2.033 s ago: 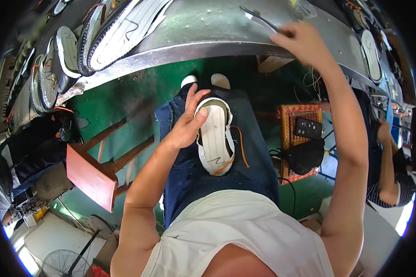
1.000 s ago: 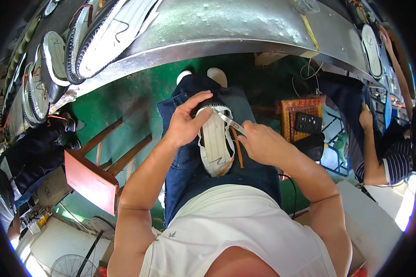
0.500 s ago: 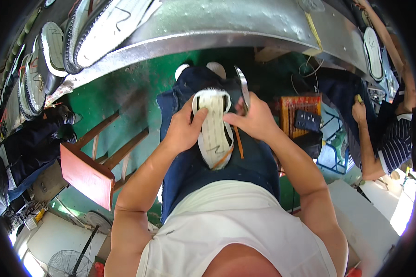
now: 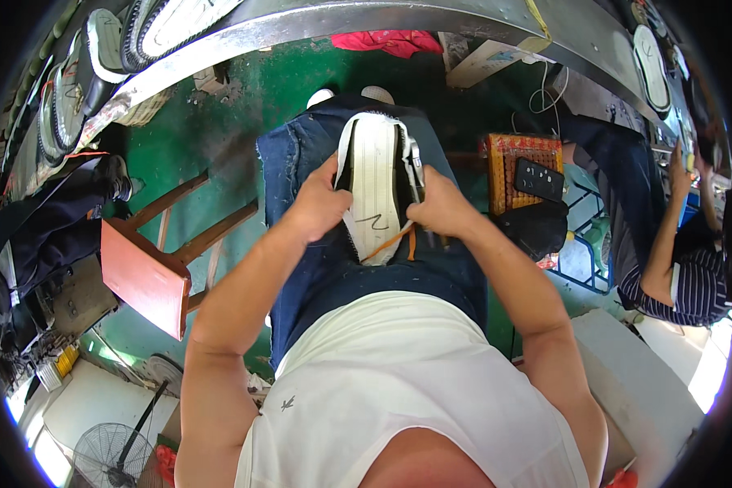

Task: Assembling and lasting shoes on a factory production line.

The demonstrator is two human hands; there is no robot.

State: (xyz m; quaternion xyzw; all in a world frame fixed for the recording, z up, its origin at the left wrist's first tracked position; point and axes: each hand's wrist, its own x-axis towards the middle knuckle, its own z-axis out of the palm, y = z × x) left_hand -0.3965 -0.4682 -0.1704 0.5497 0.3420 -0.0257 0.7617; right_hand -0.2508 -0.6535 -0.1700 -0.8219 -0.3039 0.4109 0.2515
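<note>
Shoe point(image 4: 374, 175) lies lengthwise on the thighs of the person's blue jeans point(image 4: 325, 276); all places taken from it. Long white face turned up, dark pen squiggle toward the near end, pale edging standing off both sides. Orange cord point(image 4: 412, 244) crosses the near end and hangs at the shoe's right.

Left hand point(image 4: 320, 206): on the shoe's left edge, thumb and fingers closed on the edging. Right hand point(image 4: 441, 203): at the shoe's right edge, fingers curled tight round a slim metal tool point(image 4: 415, 154). Tool points away from the body, alongside the edging; its exact kind cannot be told, nor whether its tip touches.

Beyond the shoe: pink cloth point(image 4: 390, 42) on the green floor, then the metal bench point(image 4: 342, 18). More shoes point(image 4: 106, 45) on the bench, far left of the shoe. Left of the shoe: wooden stool point(image 4: 145, 276), reddish top. Right of it: woven seat point(image 4: 503, 183) carrying a black phone point(image 4: 538, 180); black bag-like bundle point(image 4: 533, 230) just nearer. Farther right: co-worker in a striped top point(image 4: 701, 285).
</note>
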